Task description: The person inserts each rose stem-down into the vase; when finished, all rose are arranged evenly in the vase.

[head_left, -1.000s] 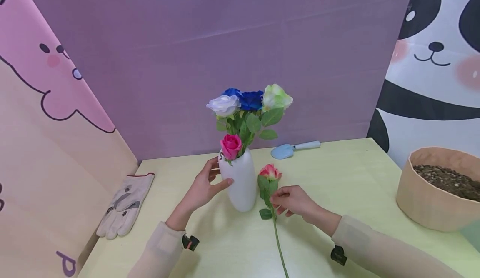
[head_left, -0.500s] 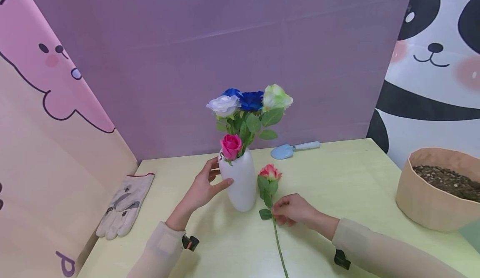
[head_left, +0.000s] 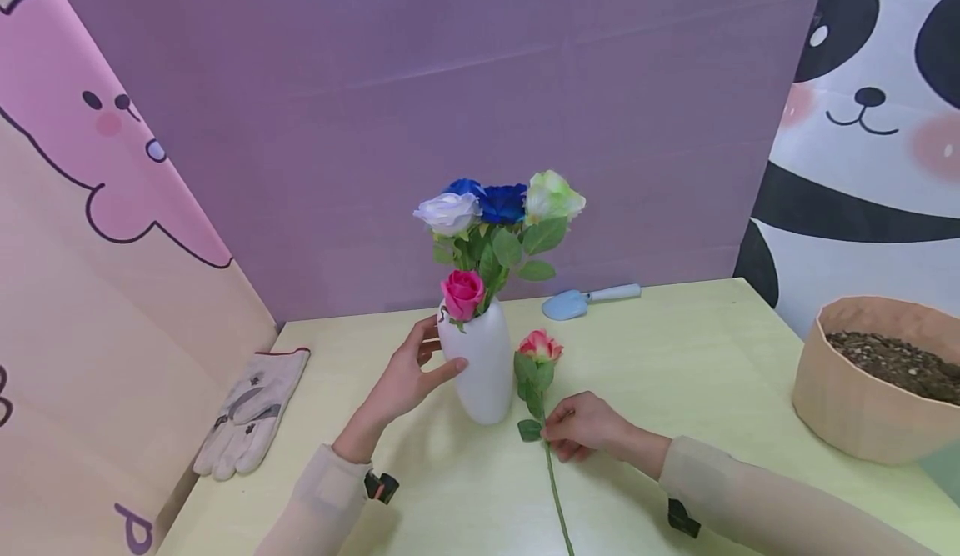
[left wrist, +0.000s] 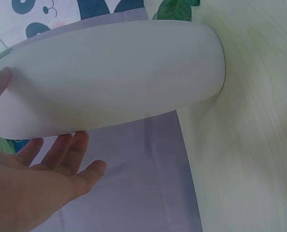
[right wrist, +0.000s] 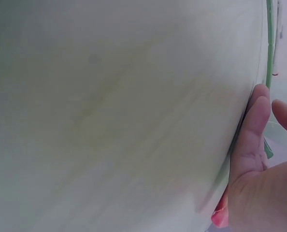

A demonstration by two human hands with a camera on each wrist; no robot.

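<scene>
On the table stands a white vase (head_left: 483, 377) holding several artificial roses: white, blue, pale green, and a hot-pink rose (head_left: 462, 293) low at the rim. My left hand (head_left: 408, 379) grips the vase's upper left side, thumb in front and fingers behind. In the left wrist view, the vase (left wrist: 114, 77) runs across, with fingertips against its wall. Right of it lies a coral-pink rose (head_left: 540, 346) with a long green stem. My right hand (head_left: 587, 423) pinches that stem just below the leaves; the right wrist view shows the stem (right wrist: 269, 48) running down between thumb and fingers.
A light-blue hand trowel (head_left: 567, 304) lies at the table's back edge. Work gloves (head_left: 251, 413) rest at the left edge. A tan fabric pot (head_left: 862, 398) with soil stands at the right. A purple cloth backdrop (head_left: 420, 122) closes off the back.
My right hand has slid a little down the coral-pink rose's stem and closed on it below the leaves. The left hand and vase have stayed put.
</scene>
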